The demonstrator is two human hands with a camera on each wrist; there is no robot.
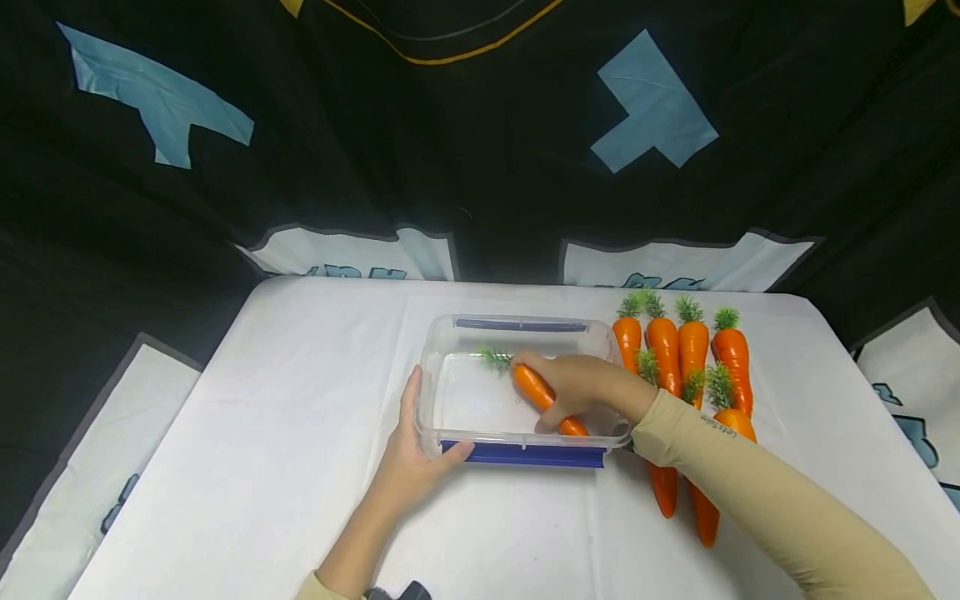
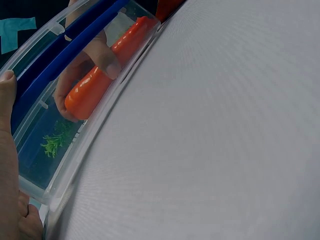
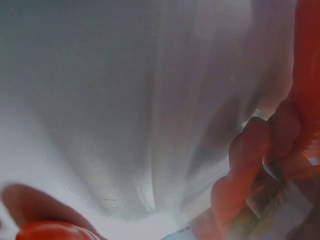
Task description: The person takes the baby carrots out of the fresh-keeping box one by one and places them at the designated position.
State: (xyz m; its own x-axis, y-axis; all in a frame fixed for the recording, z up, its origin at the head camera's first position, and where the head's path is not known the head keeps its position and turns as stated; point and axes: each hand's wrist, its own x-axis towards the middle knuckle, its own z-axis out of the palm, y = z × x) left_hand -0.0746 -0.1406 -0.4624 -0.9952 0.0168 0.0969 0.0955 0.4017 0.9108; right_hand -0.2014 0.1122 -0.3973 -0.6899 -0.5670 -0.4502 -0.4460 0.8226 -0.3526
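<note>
A clear plastic container with blue side clips stands lidless on the white table. My left hand grips its near left corner, thumb over the front clip and fingers along the left wall. Inside the box, my right hand holds an orange carrot with a green feathery top. This carrot lies slantwise, its leafy end to the far left and its tip by the near right wall. In the left wrist view the thumb presses on the carrot through the see-through wall.
Several more carrots lie in rows on the table just right of the container, partly under my right forearm. The white tabletop stretches to the left. A dark curtain hangs behind its far edge. A small dark object shows beside my left wrist.
</note>
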